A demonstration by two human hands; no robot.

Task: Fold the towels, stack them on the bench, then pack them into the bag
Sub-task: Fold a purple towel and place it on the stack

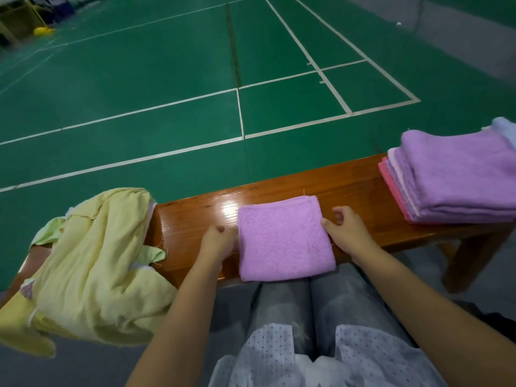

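A folded purple towel [284, 238] lies flat on the brown wooden bench [343, 188], its near edge hanging slightly over the bench's front. My left hand [217, 240] grips the towel's left edge, fingers curled under it. My right hand [346, 230] holds the right edge, thumb on top at the corner and fingers curled beside it. A stack of folded towels [458, 180], purple on top with pink layers beneath, stands on the bench at the right. A heap of unfolded yellow towels [95, 269] covers the bench's left end.
A green court floor with white lines [240, 113] stretches beyond the bench. My legs in grey trousers [307, 308] are close to the bench's front edge. A yellow object [43, 31] lies far off at the top left.
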